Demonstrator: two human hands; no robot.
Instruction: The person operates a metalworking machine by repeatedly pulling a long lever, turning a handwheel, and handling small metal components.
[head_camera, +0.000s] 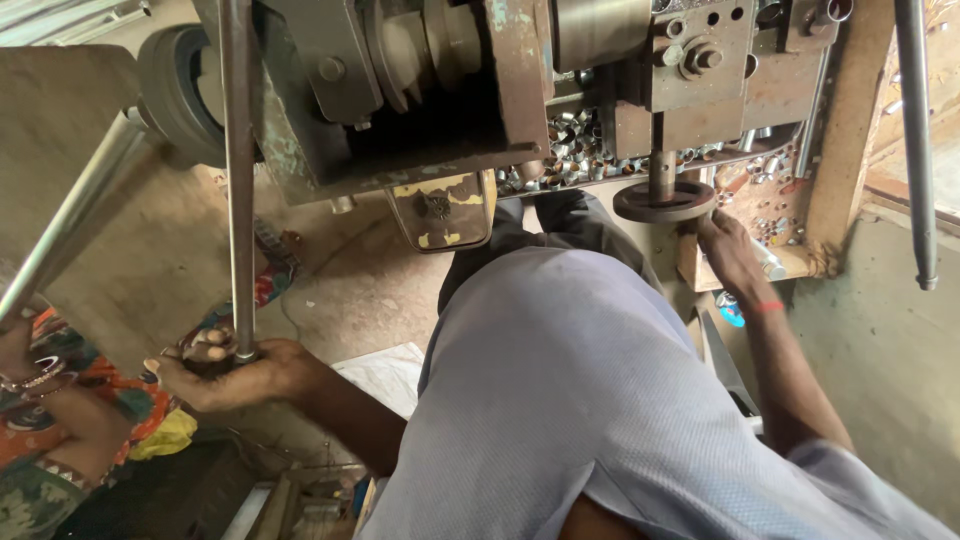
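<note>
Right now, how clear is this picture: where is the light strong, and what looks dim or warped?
Head view: daylight glares at the top right edge, washing it out; the press machine underside sits in deep shadow; the left hand on the long metal rod is sharp, the right hand dimmer; the wide lens bends straight edges near the borders.

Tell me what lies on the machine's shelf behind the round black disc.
Behind the round black disc, a heap of small shiny metal rings lies along the shelf. The machine's body hides how far back it reaches.

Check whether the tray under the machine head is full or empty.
Full: the metal tray is heaped with small shiny metal rings spread across it.
</note>
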